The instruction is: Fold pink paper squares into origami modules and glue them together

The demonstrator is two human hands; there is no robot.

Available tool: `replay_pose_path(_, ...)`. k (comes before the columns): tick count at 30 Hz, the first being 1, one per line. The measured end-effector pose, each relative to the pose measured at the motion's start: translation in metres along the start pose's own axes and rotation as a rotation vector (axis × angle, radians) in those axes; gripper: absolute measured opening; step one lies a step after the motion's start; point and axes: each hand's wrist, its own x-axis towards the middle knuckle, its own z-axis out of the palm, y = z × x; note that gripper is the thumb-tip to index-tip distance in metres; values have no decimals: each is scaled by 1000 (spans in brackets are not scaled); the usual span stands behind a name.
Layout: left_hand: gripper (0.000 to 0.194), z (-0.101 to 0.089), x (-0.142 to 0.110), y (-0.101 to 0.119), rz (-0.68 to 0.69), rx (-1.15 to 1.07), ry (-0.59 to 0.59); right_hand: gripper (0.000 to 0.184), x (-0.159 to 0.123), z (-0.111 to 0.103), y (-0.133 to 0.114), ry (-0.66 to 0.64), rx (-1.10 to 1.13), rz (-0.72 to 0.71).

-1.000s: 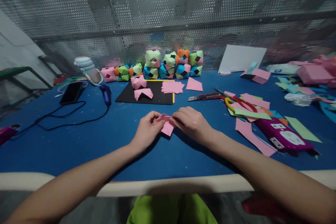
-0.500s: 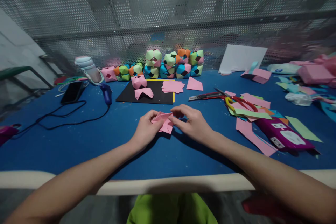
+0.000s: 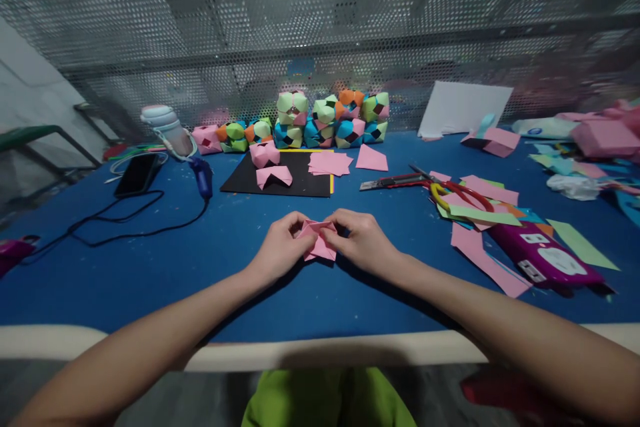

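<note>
A small folded pink paper (image 3: 320, 250) is held between both hands just above the blue table, in the middle of the head view. My left hand (image 3: 283, 247) grips its left side, thumb on top and fingers curled behind. My right hand (image 3: 363, 240) pinches the right side, its thumb close to the left one. The fingers beneath the paper are partly hidden. Beyond the hands, a folded pink strip (image 3: 274, 177) and a pink paper ball (image 3: 265, 154) rest on a black sheet (image 3: 300, 187), beside a stack of pink paper pieces (image 3: 330, 163).
Multicoloured origami balls (image 3: 293, 108) are stacked along the back. At right lie scissors (image 3: 465, 195), a cutter knife (image 3: 395, 182), paper scraps and a purple pencil case (image 3: 550, 263). A bottle (image 3: 167, 130), phone (image 3: 139, 175) and black cord (image 3: 145, 236) occupy the left.
My right hand has closed in on the paper, its thumb now pressing on the right side. Both hands and the paper have shifted slightly toward me.
</note>
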Motion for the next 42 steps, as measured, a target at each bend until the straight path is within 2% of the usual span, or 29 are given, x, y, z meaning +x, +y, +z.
replay_pose_path(3, 4, 0, 1, -1, 0, -3, 32, 14, 0, 0, -4, 2, 13, -23)
replay_pose_path(8, 6, 1, 1, -5, 19, -7, 115, 12, 1, -1, -11, -18, 15, 123)
replay_pose_path(14, 6, 3, -1, -4, 39, 100, 83, 21, 0, 1, -9, -22, -13, 144)
replay_pose_path(17, 7, 2, 0, -2, 13, 47, 114, 21, 2, -5, -12, -33, 99, 189)
replay_pose_path(21, 9, -2, 7, -5, -66, -70, 213, 33, 8, -16, -13, 3, 296, 346)
replay_pose_path(24, 10, -3, 11, -10, -102, -145, 264, 32, 8, -17, -12, 3, 355, 398)
replay_pose_path(30, 14, 1, 10, -10, -110, -216, 292, 25, 3, -2, -14, -143, 254, 321)
replay_pose_path(36, 16, 5, 8, -14, -132, -258, 236, 33, 3, 3, -6, -91, 95, 275)
replay_pose_path(40, 11, 7, 5, -9, -139, -297, 201, 30, 2, 3, 0, -81, 51, 246)
replay_pose_path(42, 15, 6, 3, -5, -110, -285, 160, 28, 2, 3, 1, -78, 32, 230)
